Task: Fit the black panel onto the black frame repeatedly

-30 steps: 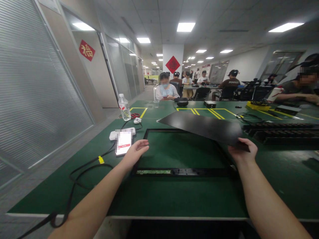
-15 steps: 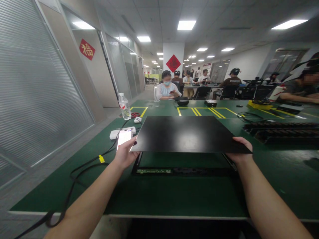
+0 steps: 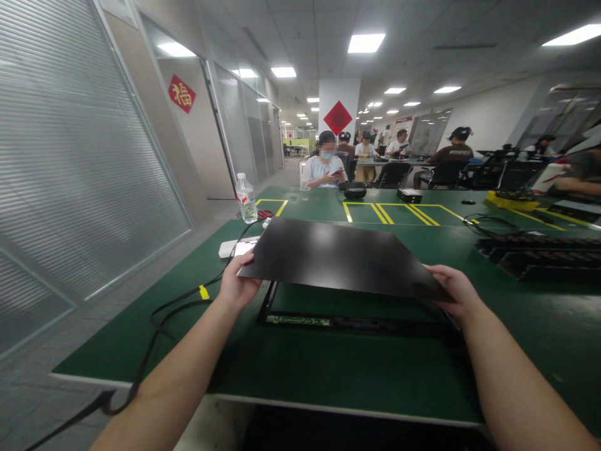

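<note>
Between my hands is a thin, glossy black panel (image 3: 328, 258), like a screen panel, held above the table. Its right end dips lower than its left. My left hand (image 3: 238, 287) pinches the left edge, thumb on top. At the opposite edge, my right hand (image 3: 454, 289) is closed with the thumb above and fingers beneath. Below the panel lies a black rectangular frame (image 3: 385, 327) with a green circuit board (image 3: 298, 321) along its near side; the panel hides its far part. A lit phone (image 3: 245, 248) is partly covered behind my left hand.
On the green table (image 3: 338, 369) stand a water bottle (image 3: 246, 199) and a white device (image 3: 228, 248) at left. Black cable (image 3: 162, 313) runs along the left side. Black slotted racks (image 3: 539, 257) lie at right. People sit beyond, one facing me (image 3: 325, 166).
The panel has tilted, its right end dropping and its left rising slightly. It now covers more of the phone. My view has turned a little left.
</note>
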Tool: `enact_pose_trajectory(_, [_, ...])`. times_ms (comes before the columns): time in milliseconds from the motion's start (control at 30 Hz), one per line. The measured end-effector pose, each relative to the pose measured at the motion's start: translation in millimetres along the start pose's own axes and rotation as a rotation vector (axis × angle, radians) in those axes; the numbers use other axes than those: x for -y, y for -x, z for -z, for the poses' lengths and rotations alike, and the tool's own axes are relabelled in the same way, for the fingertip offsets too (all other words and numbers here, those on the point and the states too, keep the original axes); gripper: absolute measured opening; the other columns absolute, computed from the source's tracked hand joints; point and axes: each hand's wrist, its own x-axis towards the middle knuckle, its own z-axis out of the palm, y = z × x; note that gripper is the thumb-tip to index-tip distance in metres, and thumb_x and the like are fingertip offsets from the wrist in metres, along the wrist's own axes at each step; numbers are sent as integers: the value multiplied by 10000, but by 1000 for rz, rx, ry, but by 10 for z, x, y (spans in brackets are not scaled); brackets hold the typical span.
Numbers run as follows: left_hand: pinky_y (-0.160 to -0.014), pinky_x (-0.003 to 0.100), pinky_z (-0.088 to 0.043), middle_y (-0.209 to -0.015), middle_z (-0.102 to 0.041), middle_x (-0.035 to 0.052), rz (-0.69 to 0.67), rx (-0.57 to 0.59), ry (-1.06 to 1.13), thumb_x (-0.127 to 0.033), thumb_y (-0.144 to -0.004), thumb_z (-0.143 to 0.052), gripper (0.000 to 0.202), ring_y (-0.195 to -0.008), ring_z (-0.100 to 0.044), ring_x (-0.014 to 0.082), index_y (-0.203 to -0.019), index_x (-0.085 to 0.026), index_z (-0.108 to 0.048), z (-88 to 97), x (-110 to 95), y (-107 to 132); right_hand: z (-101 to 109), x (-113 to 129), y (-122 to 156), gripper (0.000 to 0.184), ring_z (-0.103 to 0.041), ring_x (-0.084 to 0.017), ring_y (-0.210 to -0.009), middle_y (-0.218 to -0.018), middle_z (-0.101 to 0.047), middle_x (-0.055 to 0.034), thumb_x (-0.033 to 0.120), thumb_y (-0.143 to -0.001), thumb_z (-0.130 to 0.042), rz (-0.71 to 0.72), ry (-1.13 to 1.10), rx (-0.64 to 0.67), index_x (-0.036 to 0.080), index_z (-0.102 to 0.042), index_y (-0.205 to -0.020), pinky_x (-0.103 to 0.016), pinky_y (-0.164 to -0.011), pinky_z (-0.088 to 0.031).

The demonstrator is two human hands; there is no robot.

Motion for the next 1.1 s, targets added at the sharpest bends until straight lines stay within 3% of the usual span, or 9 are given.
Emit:
enact_pose_trajectory(133, [-566, 261, -567, -751, -765, 34, -3, 143, -95, -153, -627, -665, 382, -638, -702, 195, -998, -140, -757, 54, 36, -10, 92, -19, -78, 207, -753, -316, -795, -784, -767, -127, 304, -688, -575, -40, -6, -40, 211, -711, -814, -437, -726, -609])
enact_pose_trajectory(300, [-604, 267, -558, -856, -788, 63, 24, 208, -197, -191, -594, -693, 461, -788, -740, 239, -1047, -137, -757, 109, 76, -45, 208, -10, -166, 112, -725, -245, -668, -739, -759, -98, 243, -721, -594, -42, 70, -157, 221, -698, -757, -343, -629, -589])
enact_pose_trajectory(400, [-596, 267, -549, -844, -784, 43, 45, 205, -211, -174, -575, -673, 461, -735, -724, 218, -1028, -158, -756, 124, 89, -57, 216, 6, -169, 135, -718, -226, -637, -728, -760, -83, 189, -740, -580, -83, 22, -198, 219, -707, -777, -327, -611, -590])
enact_pose_trajectory(633, [-647, 289, -567, -877, -772, 16, 107, 170, -244, -100, -510, -642, 443, -723, -703, 198, -939, -192, -698, 135, 78, -13, 178, 3, -105, 163, -757, -253, -713, -756, -772, -88, 206, -821, -589, -181, 73, -130, 212, -741, -879, -364, -692, -628])
enact_pose_trajectory(867, [-642, 333, -578, -850, -741, 39, 104, 94, -225, -81, -437, -580, 447, -791, -712, 258, -869, -172, -658, 150, 83, -31, 200, -53, -185, 102, -711, -194, -622, -734, -757, -77, 168, -793, -618, -74, 134, -137, 206, -713, -782, -274, -577, -582])
enact_pose_trajectory(1100, [-671, 352, -588, -841, -724, 41, 69, 54, -178, -71, -424, -557, 418, -803, -701, 259, -821, -167, -643, 189, 124, -85, 113, -54, -145, 131, -677, -176, -562, -704, -741, -84, 183, -791, -655, 48, 182, -385, 194, -687, -917, -239, -467, -505])
